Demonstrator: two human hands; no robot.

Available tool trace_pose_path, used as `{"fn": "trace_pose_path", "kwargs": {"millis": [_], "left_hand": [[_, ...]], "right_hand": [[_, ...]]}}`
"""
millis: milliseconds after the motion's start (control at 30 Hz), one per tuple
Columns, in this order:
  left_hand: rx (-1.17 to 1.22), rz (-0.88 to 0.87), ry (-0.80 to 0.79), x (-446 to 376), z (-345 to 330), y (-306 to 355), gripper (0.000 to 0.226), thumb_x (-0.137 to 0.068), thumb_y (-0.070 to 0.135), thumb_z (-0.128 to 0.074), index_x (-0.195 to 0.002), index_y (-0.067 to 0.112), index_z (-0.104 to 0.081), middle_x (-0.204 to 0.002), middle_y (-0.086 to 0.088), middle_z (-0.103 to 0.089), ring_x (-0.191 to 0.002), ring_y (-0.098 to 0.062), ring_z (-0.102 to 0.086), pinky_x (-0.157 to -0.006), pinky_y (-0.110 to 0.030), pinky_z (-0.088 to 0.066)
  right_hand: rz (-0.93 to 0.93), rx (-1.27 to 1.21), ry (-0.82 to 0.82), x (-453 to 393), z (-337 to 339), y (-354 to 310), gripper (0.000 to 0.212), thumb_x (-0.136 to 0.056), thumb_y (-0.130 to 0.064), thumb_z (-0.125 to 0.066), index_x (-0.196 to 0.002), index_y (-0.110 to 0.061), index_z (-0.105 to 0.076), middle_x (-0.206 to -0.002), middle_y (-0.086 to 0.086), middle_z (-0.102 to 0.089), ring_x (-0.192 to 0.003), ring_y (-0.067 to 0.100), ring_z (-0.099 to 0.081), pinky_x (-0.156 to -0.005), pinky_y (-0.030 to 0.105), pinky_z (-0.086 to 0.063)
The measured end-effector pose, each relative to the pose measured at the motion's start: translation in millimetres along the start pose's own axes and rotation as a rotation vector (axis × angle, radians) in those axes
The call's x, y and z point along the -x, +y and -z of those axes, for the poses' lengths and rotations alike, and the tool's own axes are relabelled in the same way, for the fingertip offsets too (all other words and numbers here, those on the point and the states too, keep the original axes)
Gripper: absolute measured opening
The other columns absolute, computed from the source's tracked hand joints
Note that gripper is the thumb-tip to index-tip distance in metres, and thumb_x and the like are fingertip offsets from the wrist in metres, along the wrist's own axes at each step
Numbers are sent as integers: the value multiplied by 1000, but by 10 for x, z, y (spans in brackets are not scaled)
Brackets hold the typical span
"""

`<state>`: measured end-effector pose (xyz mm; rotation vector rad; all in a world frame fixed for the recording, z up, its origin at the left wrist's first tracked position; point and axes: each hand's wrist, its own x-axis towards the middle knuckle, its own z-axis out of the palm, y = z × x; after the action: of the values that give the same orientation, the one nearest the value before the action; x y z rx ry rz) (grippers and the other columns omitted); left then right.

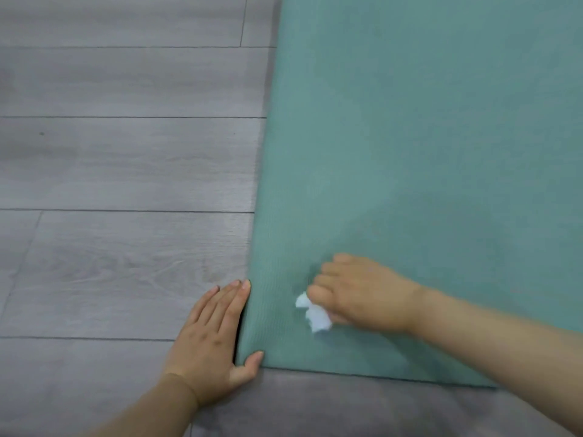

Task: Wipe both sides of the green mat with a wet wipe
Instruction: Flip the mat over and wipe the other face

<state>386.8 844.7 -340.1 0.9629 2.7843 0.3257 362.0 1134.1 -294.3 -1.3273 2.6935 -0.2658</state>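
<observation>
Mat (426, 152): green, flat on the floor (126, 159), cut off top and right.
Right hand (362, 294): fingers closed on the wipe (315, 316), mostly hidden, blurred.
Left hand (211, 339): open, flat at the corner.

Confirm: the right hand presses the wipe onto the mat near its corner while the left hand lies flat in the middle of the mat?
Not quite. The head view shows the left hand on the floor at the mat's corner, thumb on the mat. The right hand does press the wipe there.
</observation>
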Motion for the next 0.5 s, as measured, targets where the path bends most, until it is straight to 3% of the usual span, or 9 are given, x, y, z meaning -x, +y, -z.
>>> {"fn": "trace_pose_path", "kwargs": {"millis": [67, 133, 233, 267, 300, 367, 433, 500], "left_hand": [[1, 1, -8, -11, 30, 2, 101, -64, 57, -58, -144, 0, -35, -140, -15, -53, -131, -24, -42, -117, -40, -21], [-9, 4, -3, -27, 25, 3, 101, -64, 57, -58, -144, 0, -35, -140, -15, -54, -131, -24, -43, -117, -39, -20], [-12, 26, -28, -16, 15, 18, 102, -63, 57, -57, -145, 2, -34, -141, -15, -53, -132, -24, -42, -117, -39, -21], [-17, 28, -30, -18, 25, 22, 101, -63, 57, -57, -145, 2, -34, -140, -15, -53, -132, -24, -42, -117, -39, -20], [-23, 26, -22, -25, 34, 22, 101, -64, 57, -56, -145, 1, -34, -140, -16, -54, -131, -24, -42, -117, -39, -20], [-24, 13, -12, -21, 30, 23, 100, -64, 57, -56, -144, 0, -35, -139, -16, -54, -130, -25, -42, -117, -38, -19], [-8, 13, -19, -14, 22, 16, 100, -63, 56, -57, -143, -1, -36, -138, -16, -55, -130, -26, -43, -117, -38, -20], [-9, 3, 4, -34, 18, 14, 100, -63, 56, -57, -142, -1, -36, -138, -17, -55, -130, -26, -43, -118, -38, -20]], "right_hand": [[-220, 106, 146, -315, 110, 656, 11, -74, -22, -65, -78, -15, -57, -66, 7, -60, -60, 28, -60, -55, 29, -39], [-572, 226, 159, -548, 303, 1294, 17, -86, -21, -53, -93, -7, -59, -85, 19, -65, -78, 37, -63, -61, 35, -38], [-1147, 67, 213, -560, 437, 1768, 25, -91, -23, -48, -105, -4, -56, -102, 25, -64, -96, 42, -59, -70, 40, -40], [-1203, -20, 286, -569, 380, 1691, 24, -90, -24, -49, -102, -5, -56, -100, 23, -64, -94, 42, -59, -69, 40, -41], [-1117, -82, 354, -553, 250, 1524, 21, -88, -25, -50, -96, -7, -57, -94, 21, -65, -87, 40, -60, -65, 38, -41], [-681, -209, 357, -388, 35, 760, 15, -82, -27, -50, -81, -14, -56, -76, 13, -62, -70, 35, -60, -57, 32, -37], [-167, -219, 100, 2, -59, -156, 11, -83, -30, -49, -77, -21, -50, -70, 1, -55, -65, 25, -54, -58, 30, -35], [151, -77, -127, 312, -81, -397, 14, -93, -30, -47, -80, -24, -47, -71, -6, -52, -67, 17, -49, -63, 29, -32]]}}
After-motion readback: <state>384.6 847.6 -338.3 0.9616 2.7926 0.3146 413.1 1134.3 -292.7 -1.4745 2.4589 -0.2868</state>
